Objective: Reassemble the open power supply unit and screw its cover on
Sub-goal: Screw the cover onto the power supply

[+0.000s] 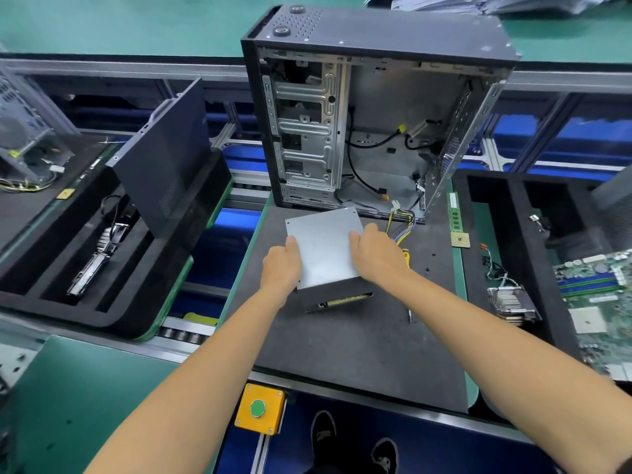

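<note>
The power supply unit (325, 248) lies on the dark foam mat (359, 336) in the middle, its flat grey metal cover facing up. My left hand (281, 268) grips its left edge with the thumb on top of the cover. My right hand (376, 253) grips its right edge, thumb on the cover. A circuit board edge (345, 300) shows under the cover at the near side. The unit's coloured cable bundle (402, 225) trails off to the right. Small black screws (427, 268) lie on the mat to the right, and a thin screwdriver (409, 314) lies near my right forearm.
An open computer case (376, 114) stands just behind the unit. A black foam tray (102, 268) with a side panel and parts sits at left. Another tray (496, 234) at right holds a heatsink (511, 302) and motherboard (602, 295). A yellow button box (260, 408) sits at the near edge.
</note>
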